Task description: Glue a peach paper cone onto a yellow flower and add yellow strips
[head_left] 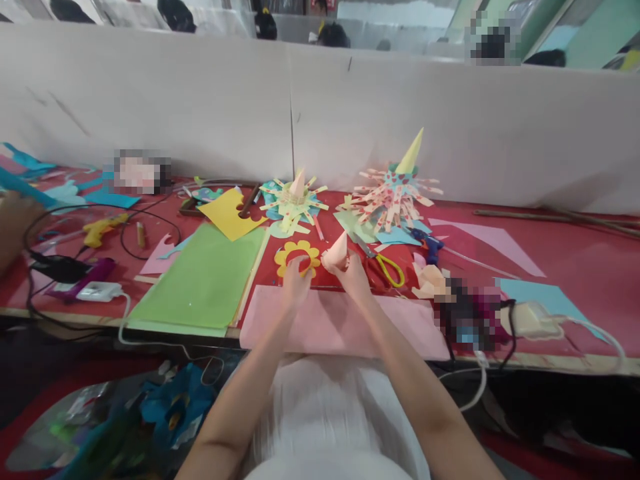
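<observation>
My left hand (pixel 297 279) is closed on the near edge of a yellow flower-shaped paper ring (pixel 281 255) with a scalloped rim. Beside it, my right hand (pixel 353 273) grips a small pale-pink paper cone (pixel 337 249) by its base, point upward. The ring and the cone are apart, both over the red table (pixel 260 273). Just right of the cone lie scissors with yellow handles (pixel 391 269). A folded pink sheet (pixel 320 323) lies under my forearms at the table's front edge.
Behind stand two spiky paper decorations (pixel 295 200) (pixel 395 190) with cone tops. Green sheets (pixel 200 280) and a yellow sheet (pixel 230 213) lie left. A blue glue gun (pixel 431 245) is right, a yellow glue gun (pixel 103 230) left. White cords (pixel 595 319) cross the table edge. Another person's hand (pixel 17 223) shows far left.
</observation>
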### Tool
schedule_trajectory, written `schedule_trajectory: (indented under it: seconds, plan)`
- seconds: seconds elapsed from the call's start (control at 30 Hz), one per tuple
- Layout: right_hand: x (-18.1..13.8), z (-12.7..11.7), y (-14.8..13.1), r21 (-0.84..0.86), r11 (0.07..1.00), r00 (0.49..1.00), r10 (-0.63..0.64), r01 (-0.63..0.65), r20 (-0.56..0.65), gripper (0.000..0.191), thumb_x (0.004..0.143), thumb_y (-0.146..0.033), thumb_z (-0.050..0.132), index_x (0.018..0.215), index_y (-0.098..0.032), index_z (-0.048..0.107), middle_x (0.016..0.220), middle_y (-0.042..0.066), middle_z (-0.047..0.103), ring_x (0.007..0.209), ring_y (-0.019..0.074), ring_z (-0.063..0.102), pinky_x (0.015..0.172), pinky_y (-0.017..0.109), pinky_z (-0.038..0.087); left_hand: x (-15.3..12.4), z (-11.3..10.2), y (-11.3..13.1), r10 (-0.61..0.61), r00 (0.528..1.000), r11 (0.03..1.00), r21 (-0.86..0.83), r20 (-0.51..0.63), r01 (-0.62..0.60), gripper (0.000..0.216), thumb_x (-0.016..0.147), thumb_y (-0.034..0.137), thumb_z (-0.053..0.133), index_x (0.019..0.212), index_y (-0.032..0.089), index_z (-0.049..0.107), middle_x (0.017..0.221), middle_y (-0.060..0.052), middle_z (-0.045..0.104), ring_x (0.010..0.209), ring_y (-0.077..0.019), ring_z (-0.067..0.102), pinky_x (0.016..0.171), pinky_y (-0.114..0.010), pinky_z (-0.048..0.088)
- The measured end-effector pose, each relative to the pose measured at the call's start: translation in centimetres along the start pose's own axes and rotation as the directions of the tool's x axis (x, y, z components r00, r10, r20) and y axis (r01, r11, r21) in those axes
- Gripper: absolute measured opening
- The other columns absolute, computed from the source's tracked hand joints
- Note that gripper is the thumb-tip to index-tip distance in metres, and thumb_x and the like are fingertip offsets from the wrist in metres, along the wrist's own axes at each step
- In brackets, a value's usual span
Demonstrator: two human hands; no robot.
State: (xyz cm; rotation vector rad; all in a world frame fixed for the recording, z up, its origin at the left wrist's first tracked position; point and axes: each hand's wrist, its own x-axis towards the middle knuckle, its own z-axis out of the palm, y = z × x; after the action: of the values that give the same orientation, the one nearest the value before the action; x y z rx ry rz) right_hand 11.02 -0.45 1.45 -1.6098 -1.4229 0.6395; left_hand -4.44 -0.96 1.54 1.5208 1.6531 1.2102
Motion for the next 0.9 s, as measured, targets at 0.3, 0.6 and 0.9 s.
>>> schedule_trajectory:
  seconds: [0.3,0.6,0.9]
  plan:
    - [-1.8,0.1,1.2,0.119,0.993,0.997,0.009,0.001,-0.082,0.051,0.077,-0.037,0.055,0.125,-0.021,0.047,0.119,0.013,0.054,0.093,0.0228,0.060,0.080,0.039,0.051,5.0,-6.2,-2.2,-0.182,0.982,0.910,0.370,-0.051,0.188,0.029,0.072,0.027,0.062,0.099,0.017,0.061,0.105,-0.012,0.060,0.102,-0.0280,0.056,0.090,-0.038,0.041]
    - [-1.2,-0.7,1.1,0.180,0.980,0.988,0.105,-0.084,-0.109,0.049,0.079,-0.037,0.050,0.124,-0.017,0.045,0.124,0.016,0.052,0.089,0.0209,0.062,0.076,0.037,0.053,5.5,-5.2,-3.5,-0.192,0.981,0.913,0.366,0.004,0.178,0.015,0.075,0.029,0.056,0.087,0.022,0.059,0.080,-0.003,0.066,0.074,-0.0188,0.061,0.067,-0.027,0.044]
    - [-1.3,-0.2,1.6,0.050,0.998,0.984,0.057,-0.049,-0.168,0.051,0.083,-0.040,0.046,0.129,-0.018,0.042,0.137,0.014,0.045,0.130,0.0249,0.039,0.106,0.045,0.035,5.2,-5.3,-3.6,-0.142,0.990,0.922,0.366,0.022,0.125,0.015,0.078,0.031,0.050,0.086,0.022,0.058,0.082,-0.002,0.064,0.075,-0.0192,0.059,0.070,-0.028,0.044]
